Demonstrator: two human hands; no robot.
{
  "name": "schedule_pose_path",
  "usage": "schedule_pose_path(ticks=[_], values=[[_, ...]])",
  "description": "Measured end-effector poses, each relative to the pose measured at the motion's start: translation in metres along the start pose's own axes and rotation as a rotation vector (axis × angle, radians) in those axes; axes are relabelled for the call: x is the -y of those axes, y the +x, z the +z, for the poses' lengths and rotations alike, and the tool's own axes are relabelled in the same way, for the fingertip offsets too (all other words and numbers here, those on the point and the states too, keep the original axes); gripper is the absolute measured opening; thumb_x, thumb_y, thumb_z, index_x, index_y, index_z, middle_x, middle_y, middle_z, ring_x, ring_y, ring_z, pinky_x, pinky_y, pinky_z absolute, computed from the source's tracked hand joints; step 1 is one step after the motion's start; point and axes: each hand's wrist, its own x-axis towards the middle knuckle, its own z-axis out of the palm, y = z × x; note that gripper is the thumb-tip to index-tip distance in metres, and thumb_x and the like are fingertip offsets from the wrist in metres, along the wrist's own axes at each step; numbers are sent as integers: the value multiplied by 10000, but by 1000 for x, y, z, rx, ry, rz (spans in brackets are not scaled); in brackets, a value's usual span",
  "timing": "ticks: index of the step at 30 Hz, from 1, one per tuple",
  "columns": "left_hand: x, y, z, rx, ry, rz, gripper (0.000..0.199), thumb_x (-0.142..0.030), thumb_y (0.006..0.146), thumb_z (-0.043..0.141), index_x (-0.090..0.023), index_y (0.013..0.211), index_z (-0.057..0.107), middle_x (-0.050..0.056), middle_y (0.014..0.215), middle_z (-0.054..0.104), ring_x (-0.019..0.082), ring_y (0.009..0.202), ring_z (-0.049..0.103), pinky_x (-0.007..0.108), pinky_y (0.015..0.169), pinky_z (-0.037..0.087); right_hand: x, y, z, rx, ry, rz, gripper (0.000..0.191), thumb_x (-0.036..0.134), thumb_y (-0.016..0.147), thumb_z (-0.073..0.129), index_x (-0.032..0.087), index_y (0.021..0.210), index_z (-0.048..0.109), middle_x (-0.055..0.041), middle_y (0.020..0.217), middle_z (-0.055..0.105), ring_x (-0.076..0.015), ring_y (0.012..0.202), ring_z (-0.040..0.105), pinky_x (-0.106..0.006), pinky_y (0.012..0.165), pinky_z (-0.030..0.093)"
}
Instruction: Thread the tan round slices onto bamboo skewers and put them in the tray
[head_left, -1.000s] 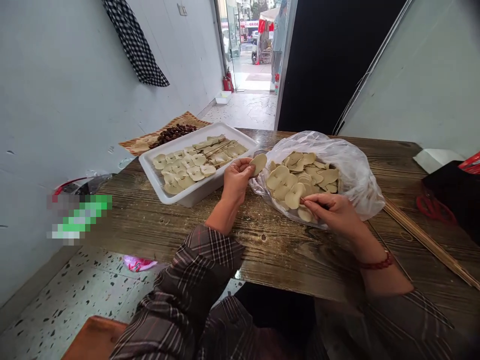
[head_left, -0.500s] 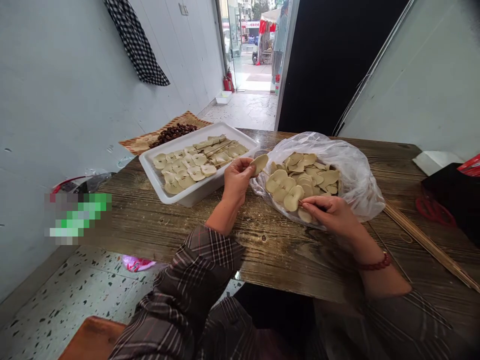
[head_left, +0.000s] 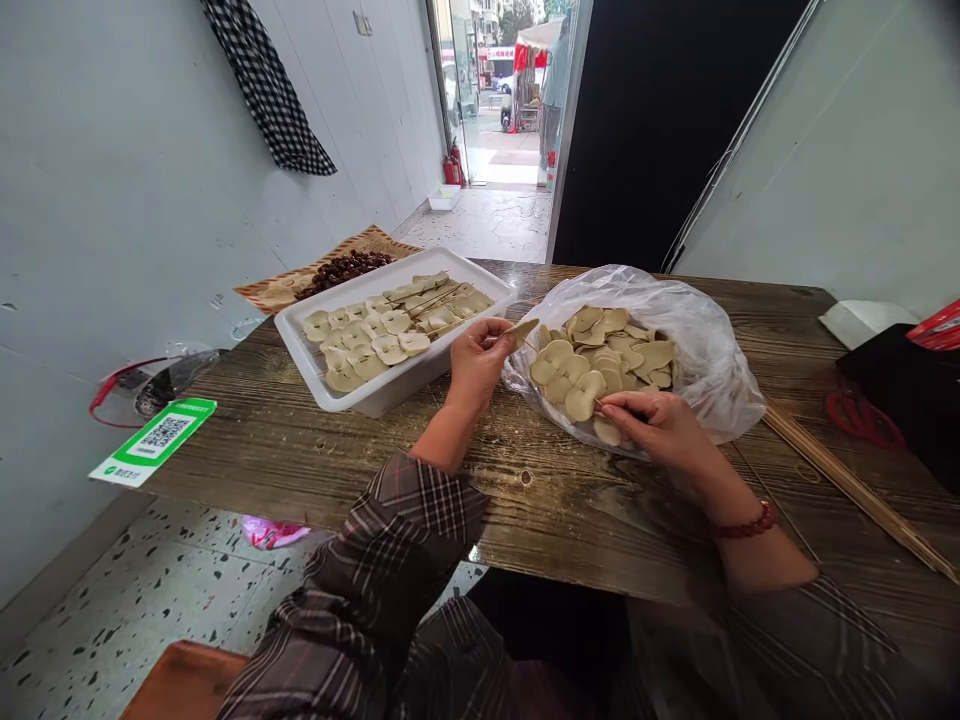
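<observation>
Between the thumb and fingers of my left hand (head_left: 478, 362) is a thin beige slice (head_left: 522, 332), seen nearly edge-on at the tip of a skewer. My right hand (head_left: 654, 425) pinches the other end of that thin wooden skewer (head_left: 599, 404). Several round beige slices (head_left: 582, 396) are threaded along it, over the near part of a clear plastic bag (head_left: 716, 370). Loose slices (head_left: 651, 354) of the same kind fill the bag. Left of my left hand, a white tray (head_left: 341, 402) holds rows of skewered slices (head_left: 389, 349).
Dark red-brown pieces (head_left: 344, 270) lie on patterned paper (head_left: 274, 294) behind the tray. Bare wooden sticks (head_left: 855, 483), red-handled scissors (head_left: 862, 420) and a black box (head_left: 911, 390) are at the right. A green QR-code card (head_left: 159, 440) is at the table's left edge.
The slice in my left hand has turned from showing its flat face to nearly edge-on. My right hand keeps its pinch on the skewer. The view has shifted slightly.
</observation>
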Motion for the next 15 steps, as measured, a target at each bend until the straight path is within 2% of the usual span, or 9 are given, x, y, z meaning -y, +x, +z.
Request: schedule_pose_path(ticks=[4,7,15], values=[[0,-2,3,55,13,-16,116,-179,650,761,-152,719,672,0,712,646,94,651,560,215,644,438,-1,0,2,-5,8,-2,269,339,891,567,184,867,787,-43,749,759,-184,640,672,-273,588,494],[1,-2,3,54,-55,-59,103,-185,660,729,-154,727,658,-8,697,627,88,625,550,208,604,436,0,0,2,-17,21,3,262,331,885,576,176,878,788,-49,766,763,-186,653,678,-271,593,496],[0,1,-1,15,-246,-283,181,-183,615,731,-147,752,619,-15,671,620,85,546,575,187,481,414,2,-1,-1,-3,25,-25,262,333,891,576,177,856,783,-35,688,736,-168,612,657,-261,578,485]])
